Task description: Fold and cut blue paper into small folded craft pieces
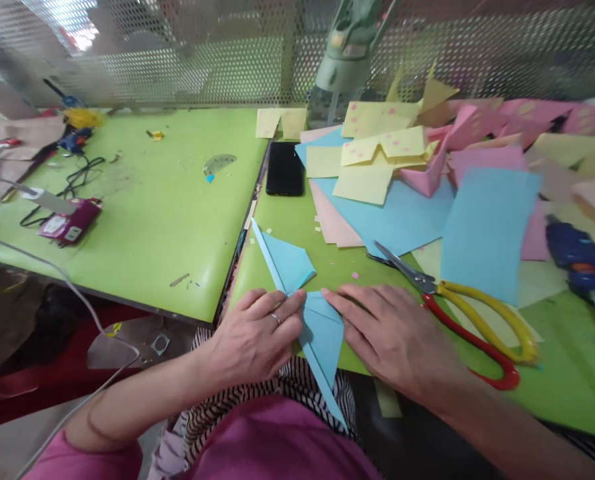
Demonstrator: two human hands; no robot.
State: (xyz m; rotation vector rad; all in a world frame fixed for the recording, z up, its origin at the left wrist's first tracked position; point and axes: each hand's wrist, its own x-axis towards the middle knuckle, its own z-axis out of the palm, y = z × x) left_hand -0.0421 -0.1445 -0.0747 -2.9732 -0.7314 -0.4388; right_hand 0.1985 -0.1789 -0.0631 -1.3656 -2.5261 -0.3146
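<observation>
A folded light-blue paper [323,333], long and narrow with a pointed flap to each side of its middle, lies slantwise at the table's front edge. Its lower tip hangs over my lap. My left hand [257,333], a ring on one finger, presses and holds the paper near its middle, fingers bent together. From the other side my right hand [395,337] grips the small folded part with its fingertips, the index finger on the crease. Its thumb is hidden. Right beside that hand lies a pair of scissors [457,287] with one yellow and one red handle.
Behind the paper are a black phone [285,169], a bottle [345,60] and stacked blue sheets [487,227]. Folded yellow pieces [382,147] and pink pieces [507,123] pile up at the back right. A blue glue gun [580,257] lies far right. A power strip [70,220] sits left.
</observation>
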